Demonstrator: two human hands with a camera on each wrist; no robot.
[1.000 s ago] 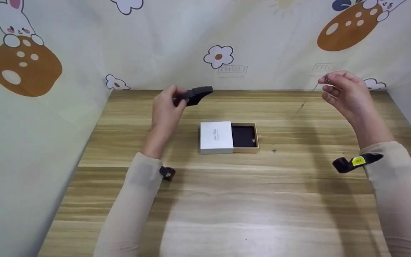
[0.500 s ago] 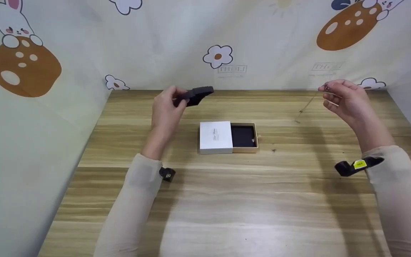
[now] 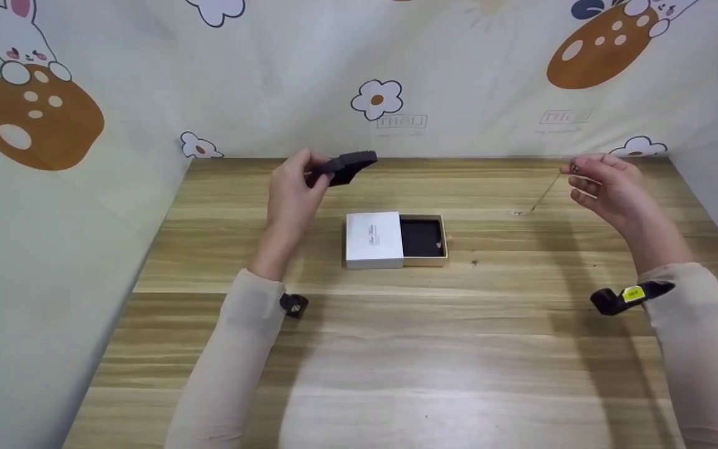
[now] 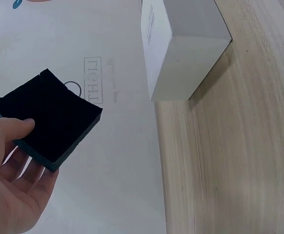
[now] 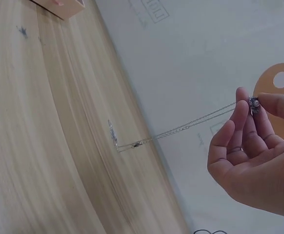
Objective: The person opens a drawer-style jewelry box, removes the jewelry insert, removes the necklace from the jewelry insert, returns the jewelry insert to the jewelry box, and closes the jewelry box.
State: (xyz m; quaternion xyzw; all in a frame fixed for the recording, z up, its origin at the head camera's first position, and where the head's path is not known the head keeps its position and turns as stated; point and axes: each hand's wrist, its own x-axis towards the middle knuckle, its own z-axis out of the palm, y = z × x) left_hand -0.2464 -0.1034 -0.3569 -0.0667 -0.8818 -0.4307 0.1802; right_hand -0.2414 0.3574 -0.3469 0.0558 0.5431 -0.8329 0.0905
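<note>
My left hand (image 3: 296,190) grips a black square foam pad (image 3: 351,167) by one edge, above the table's back part. In the left wrist view the pad (image 4: 49,114) shows a flat dark face, with the thumb on top and fingers beneath. My right hand (image 3: 611,184) pinches a small shiny pendant (image 5: 253,103) between thumb and fingers. From it a thin necklace chain (image 5: 181,126) hangs down at a slant, its lower end lying on the table. Between the hands stands a white sliding box (image 3: 374,240), its tan drawer (image 3: 424,260) partly pulled out to the right, with a dark lining inside.
The wood-grain table (image 3: 396,349) ends at a printed cloth backdrop (image 3: 284,81). A small dark mark (image 3: 475,262) lies on the tabletop right of the box. Black wrist cameras are strapped to both sleeves (image 3: 683,330).
My right hand has come down a little, and the lower end of the necklace now lies on the table. The left hand and the foam pad have hardly moved.
</note>
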